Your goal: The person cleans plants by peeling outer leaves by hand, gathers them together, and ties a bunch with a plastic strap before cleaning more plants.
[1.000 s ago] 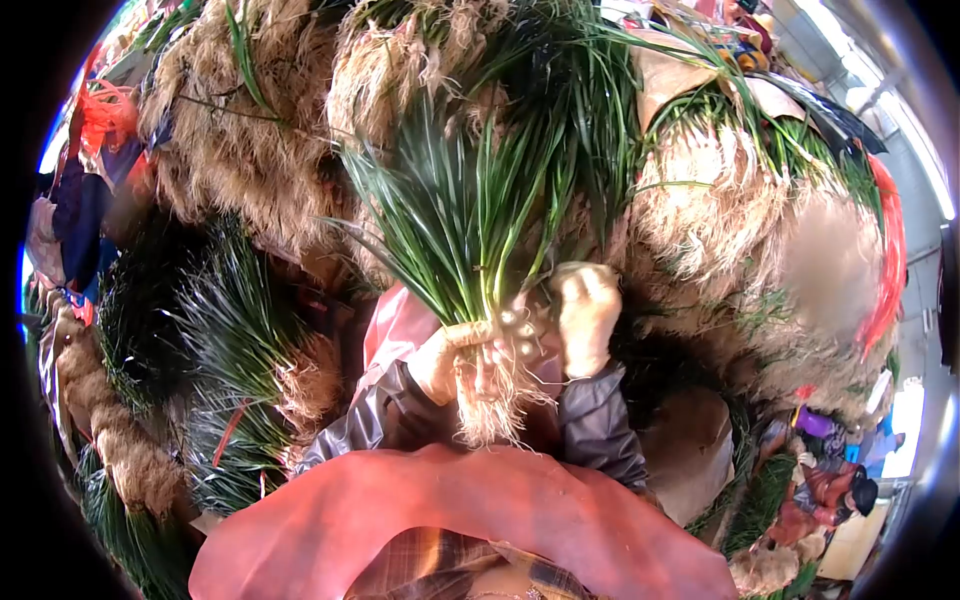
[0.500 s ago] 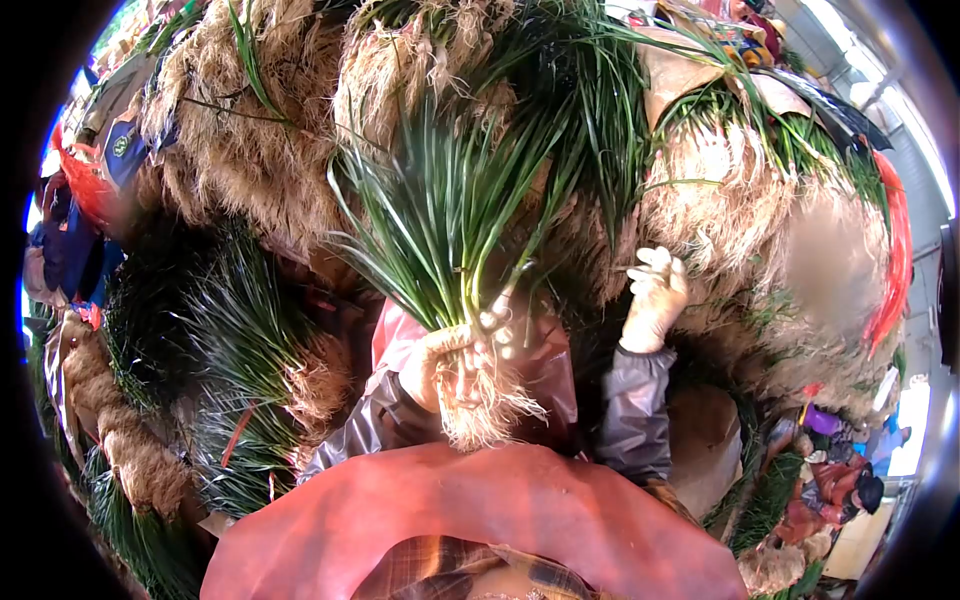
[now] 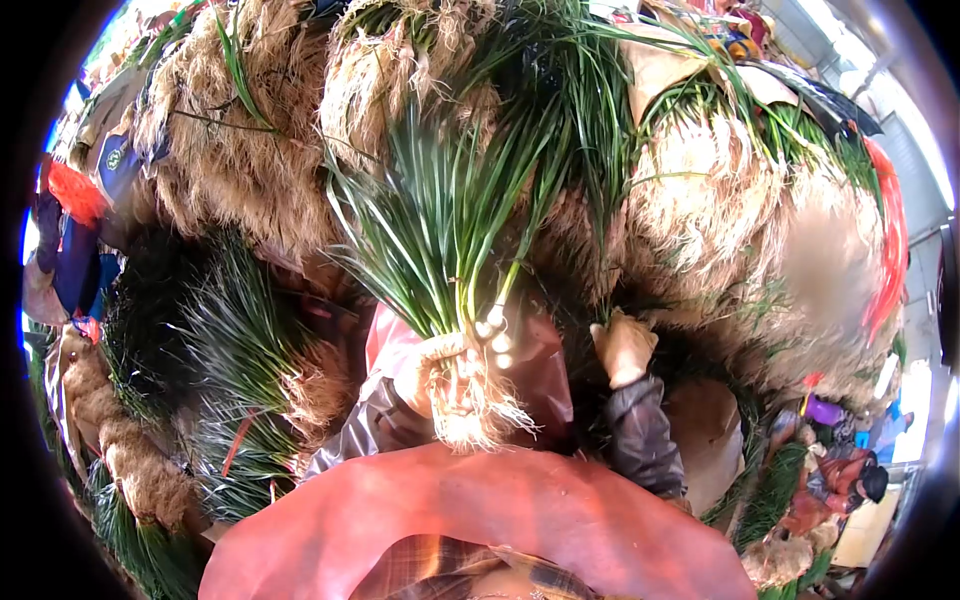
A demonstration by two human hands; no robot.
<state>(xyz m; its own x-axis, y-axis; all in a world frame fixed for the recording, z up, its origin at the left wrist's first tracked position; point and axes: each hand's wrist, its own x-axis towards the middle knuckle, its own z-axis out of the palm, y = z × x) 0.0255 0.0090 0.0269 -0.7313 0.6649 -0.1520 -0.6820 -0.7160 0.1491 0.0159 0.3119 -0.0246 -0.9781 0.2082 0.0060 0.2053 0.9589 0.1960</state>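
Note:
A bunch of long green-leaved plants [image 3: 440, 240] stands upright in front of me, leaves up and pale stringy roots hanging down. My left hand [image 3: 430, 365] is wrapped round its lower stems, just above the roots. Several small white bulbs [image 3: 498, 330] show at the right side of the stems. My right hand [image 3: 625, 347] is apart from the bunch, to its right, below the hanging roots of the pile. Its fingers are curled, and what they hold, if anything, is too small to make out.
Large piles of rooted plants [image 3: 700, 200] rise ahead and to the right. More bunches [image 3: 245, 340] lie at the left, near a rooty stack [image 3: 140, 465]. A person in red [image 3: 840, 485] is at the lower right. Red strips [image 3: 888, 240] hang at the far right.
My right hand was beside the bulbs, moved away to the right with fingers spread, and is now lower with its fingers curled. My left hand keeps its hold on the bunch.

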